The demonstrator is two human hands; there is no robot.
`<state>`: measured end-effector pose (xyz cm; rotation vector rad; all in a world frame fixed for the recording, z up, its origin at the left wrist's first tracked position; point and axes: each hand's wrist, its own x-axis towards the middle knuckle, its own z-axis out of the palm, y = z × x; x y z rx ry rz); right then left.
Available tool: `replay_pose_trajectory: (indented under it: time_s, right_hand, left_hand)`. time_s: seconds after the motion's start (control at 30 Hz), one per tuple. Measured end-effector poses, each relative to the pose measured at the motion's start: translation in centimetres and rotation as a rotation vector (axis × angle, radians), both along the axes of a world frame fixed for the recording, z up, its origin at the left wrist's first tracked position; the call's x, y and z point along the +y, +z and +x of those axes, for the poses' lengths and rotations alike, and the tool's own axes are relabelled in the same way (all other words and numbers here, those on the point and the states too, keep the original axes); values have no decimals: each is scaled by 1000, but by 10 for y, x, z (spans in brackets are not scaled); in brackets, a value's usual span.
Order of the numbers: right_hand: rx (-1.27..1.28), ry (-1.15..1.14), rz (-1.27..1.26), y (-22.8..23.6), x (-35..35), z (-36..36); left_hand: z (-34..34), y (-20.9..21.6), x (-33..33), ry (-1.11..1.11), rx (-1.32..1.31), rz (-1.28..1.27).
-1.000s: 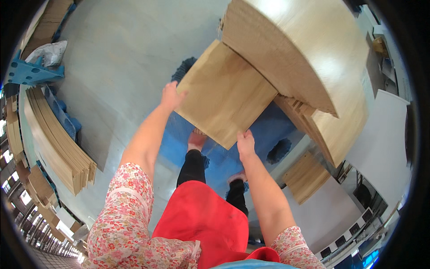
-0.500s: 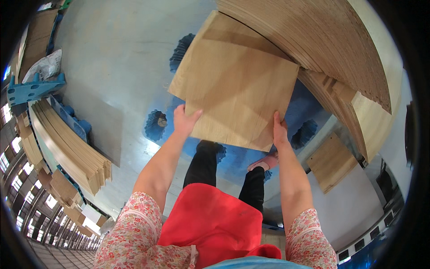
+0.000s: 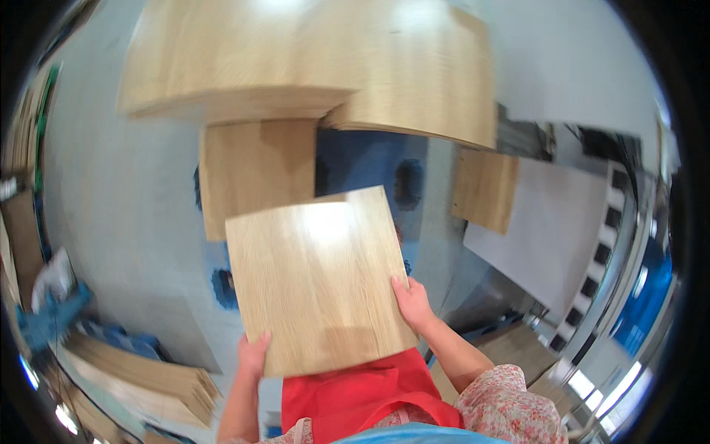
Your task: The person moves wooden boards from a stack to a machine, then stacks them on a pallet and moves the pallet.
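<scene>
Between my two hands I hold a square wood-grain board (image 3: 318,296), raised in front of my red apron and tilted so light glares off its face. My left hand (image 3: 254,355) grips its lower left corner, thumb on top. At the right edge, my right hand (image 3: 414,303) is closed on it, thumb on the face; the fingers beneath are hidden. Beyond it, another wood-grain board (image 3: 259,163) lies low on the blue pallet (image 3: 362,152). Large stacks of boards (image 3: 310,52) rise behind that, blurred by motion.
Another small board (image 3: 484,189) rests by a white sheet (image 3: 540,222) at right, next to a machine edge with black squares (image 3: 588,288). More stacked boards (image 3: 140,377) and a blue plastic pallet piece (image 3: 55,318) stand at lower left on the grey floor (image 3: 133,222).
The held board has come up off the pallet and closer to my body, its face now tilted. My view has swung, so the big stacks now lie straight ahead.
</scene>
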<state>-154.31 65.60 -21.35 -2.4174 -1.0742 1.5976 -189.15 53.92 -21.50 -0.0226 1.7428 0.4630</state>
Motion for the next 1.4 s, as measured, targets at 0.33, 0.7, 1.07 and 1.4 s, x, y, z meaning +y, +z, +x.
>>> replay_pose_trajectory:
  time_s: [0.33, 0.7, 1.07, 1.4]
  right_hand:
    - [43, -581, 470, 134, -80, 116]
    - [593, -1507, 1207, 156, -27, 210]
    - [1148, -1602, 1645, 184, 63, 305]
    - [863, -1459, 1256, 232, -28, 354]
  left_hand:
    - [106, 174, 109, -371, -62, 519]
    - [372, 419, 298, -1391, 267, 1116]
    - [607, 538, 316, -1909, 669, 1543]
    - [665, 567, 267, -2088, 800, 1941]
